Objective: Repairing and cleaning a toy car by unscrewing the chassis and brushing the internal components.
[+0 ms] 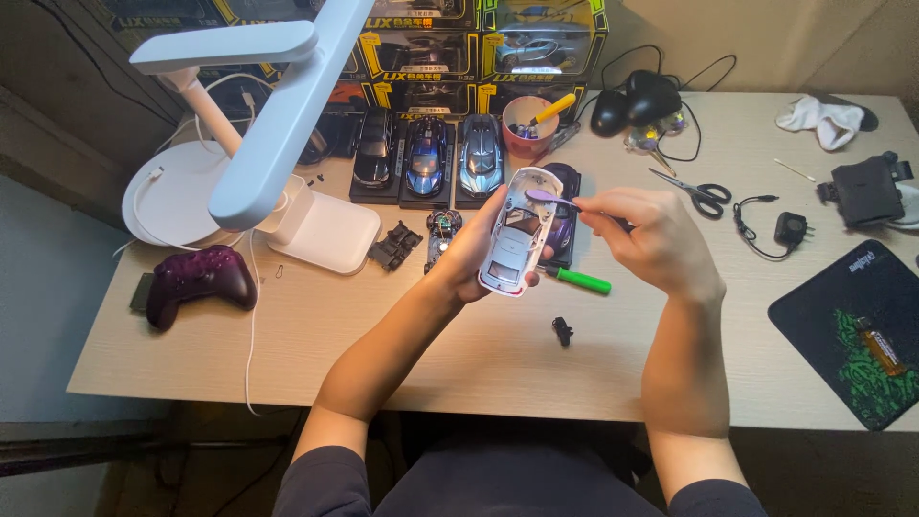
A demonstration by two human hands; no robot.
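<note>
Hands: two, left hand [476,251] and right hand [651,239]
Model cars on stands: three [427,158]
White car body [517,235]: one
Scissors [694,193]: one
Game controller [196,280]: one
Desk lamp [278,124]: one

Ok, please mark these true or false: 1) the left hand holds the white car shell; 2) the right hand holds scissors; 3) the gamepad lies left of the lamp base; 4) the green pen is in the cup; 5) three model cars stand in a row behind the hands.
1) True: the left hand holds the white car shell.
2) False: the right hand holds a thin tool; the scissors lie on the table.
3) True: the gamepad is left of the lamp base.
4) False: the green pen lies on the table, not in the cup.
5) True: three model cars stand side by side.
</note>
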